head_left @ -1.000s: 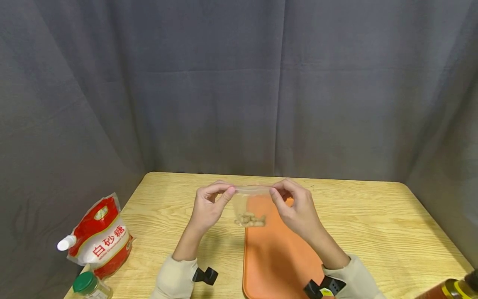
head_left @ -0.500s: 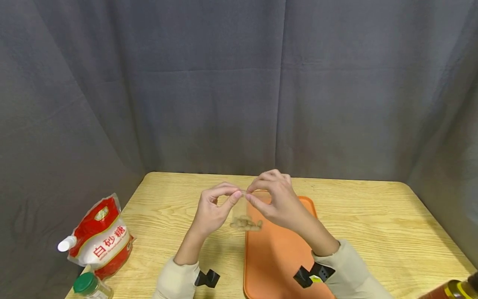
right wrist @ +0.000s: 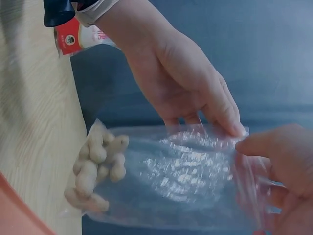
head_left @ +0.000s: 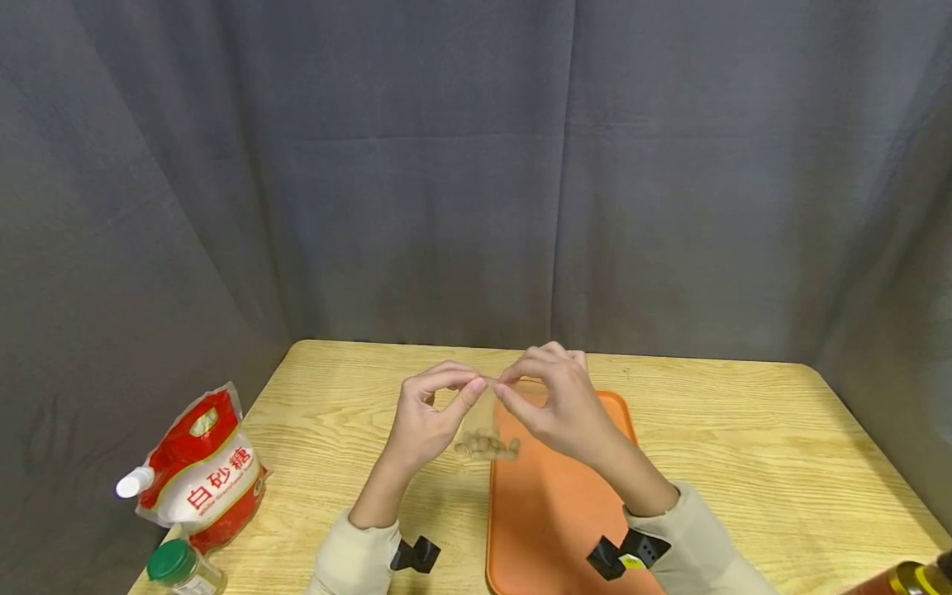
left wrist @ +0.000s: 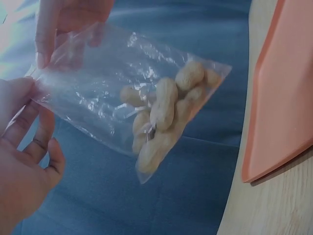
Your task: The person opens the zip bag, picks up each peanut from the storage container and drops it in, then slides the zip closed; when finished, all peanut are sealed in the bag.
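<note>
A clear zip bag (left wrist: 107,88) hangs from both hands above the table, with several unshelled peanuts (left wrist: 164,103) gathered at its bottom. At one end of the bag's top edge, my left hand (head_left: 424,417) pinches it between thumb and forefinger. Close beside it, my right hand (head_left: 554,397) pinches the same edge, thumb and forefinger nearly meeting the left fingertips. In the right wrist view the bag's film stretches flat from the fingers to the peanuts. Below and to the right lies an orange tray (head_left: 550,512), part of it hidden by my right hand and forearm.
At the left table edge stands a red and white sugar pouch (head_left: 204,475) with a white cap. In front of it is a small jar (head_left: 186,568) with a green lid. A dark-capped bottle (head_left: 903,578) shows at the lower right corner. A grey curtain (head_left: 446,207) hangs behind the table.
My right hand has moved left along the bag's top edge, from its far end to beside my left fingertips. Over the last half second both hands barely shift.
</note>
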Action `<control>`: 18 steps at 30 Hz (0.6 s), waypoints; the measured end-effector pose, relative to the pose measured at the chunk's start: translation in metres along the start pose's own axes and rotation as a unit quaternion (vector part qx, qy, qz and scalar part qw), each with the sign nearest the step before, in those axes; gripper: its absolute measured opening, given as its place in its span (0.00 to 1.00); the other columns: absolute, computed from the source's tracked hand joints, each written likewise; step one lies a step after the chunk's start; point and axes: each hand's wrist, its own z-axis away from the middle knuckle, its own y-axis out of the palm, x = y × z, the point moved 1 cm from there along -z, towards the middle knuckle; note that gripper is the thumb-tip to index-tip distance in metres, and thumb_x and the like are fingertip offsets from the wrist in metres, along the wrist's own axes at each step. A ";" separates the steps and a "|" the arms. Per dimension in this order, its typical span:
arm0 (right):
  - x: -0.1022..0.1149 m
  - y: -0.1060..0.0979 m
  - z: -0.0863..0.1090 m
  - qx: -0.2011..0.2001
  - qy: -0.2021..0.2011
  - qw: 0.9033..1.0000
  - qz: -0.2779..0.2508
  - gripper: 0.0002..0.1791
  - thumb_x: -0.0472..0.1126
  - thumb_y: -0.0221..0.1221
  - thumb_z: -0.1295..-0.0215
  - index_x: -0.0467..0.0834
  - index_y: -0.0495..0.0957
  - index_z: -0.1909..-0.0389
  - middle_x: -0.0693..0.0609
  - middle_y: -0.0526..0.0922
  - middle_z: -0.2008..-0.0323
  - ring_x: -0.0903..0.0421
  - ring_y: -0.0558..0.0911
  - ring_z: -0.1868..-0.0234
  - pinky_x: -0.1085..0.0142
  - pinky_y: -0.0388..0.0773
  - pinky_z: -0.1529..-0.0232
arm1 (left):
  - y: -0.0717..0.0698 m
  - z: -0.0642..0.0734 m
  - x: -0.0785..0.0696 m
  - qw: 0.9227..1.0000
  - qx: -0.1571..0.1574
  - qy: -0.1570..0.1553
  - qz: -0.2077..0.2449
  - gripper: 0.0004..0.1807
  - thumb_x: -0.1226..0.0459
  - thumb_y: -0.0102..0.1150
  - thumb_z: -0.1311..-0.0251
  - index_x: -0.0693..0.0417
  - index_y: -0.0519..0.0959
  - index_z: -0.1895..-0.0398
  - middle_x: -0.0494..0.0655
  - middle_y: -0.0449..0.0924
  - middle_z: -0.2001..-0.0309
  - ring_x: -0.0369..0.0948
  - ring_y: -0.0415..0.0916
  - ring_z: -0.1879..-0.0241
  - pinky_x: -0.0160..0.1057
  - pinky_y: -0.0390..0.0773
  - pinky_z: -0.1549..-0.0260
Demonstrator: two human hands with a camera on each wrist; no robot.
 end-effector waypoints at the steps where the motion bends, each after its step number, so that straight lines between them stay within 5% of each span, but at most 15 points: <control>1: 0.000 -0.001 0.001 0.000 0.002 1.000 -0.004 0.02 0.36 0.69 0.42 0.46 0.86 0.72 0.61 0.83 0.71 0.56 0.75 0.61 0.51 0.57 0.58 | 0.000 0.000 0.000 1.000 0.000 -0.001 0.002 0.05 0.74 0.61 0.37 0.66 0.86 0.64 0.57 0.85 0.63 0.46 0.81 0.58 0.42 0.78 0.57; 12: -0.002 -0.004 0.002 0.001 0.006 1.000 -0.028 0.03 0.35 0.69 0.42 0.46 0.86 0.70 0.61 0.83 0.70 0.56 0.75 0.60 0.51 0.57 0.58 | -0.001 0.000 -0.002 1.000 -0.001 0.011 0.016 0.06 0.78 0.59 0.38 0.68 0.85 0.63 0.64 0.83 0.63 0.44 0.80 0.59 0.39 0.77 0.58; 18: -0.004 -0.008 0.006 0.002 0.021 0.999 -0.040 0.03 0.35 0.69 0.43 0.46 0.87 0.70 0.62 0.83 0.70 0.56 0.75 0.60 0.52 0.57 0.58 | -0.001 0.000 -0.001 1.000 -0.006 0.010 0.015 0.05 0.77 0.59 0.38 0.70 0.84 0.63 0.55 0.85 0.63 0.43 0.80 0.60 0.41 0.78 0.60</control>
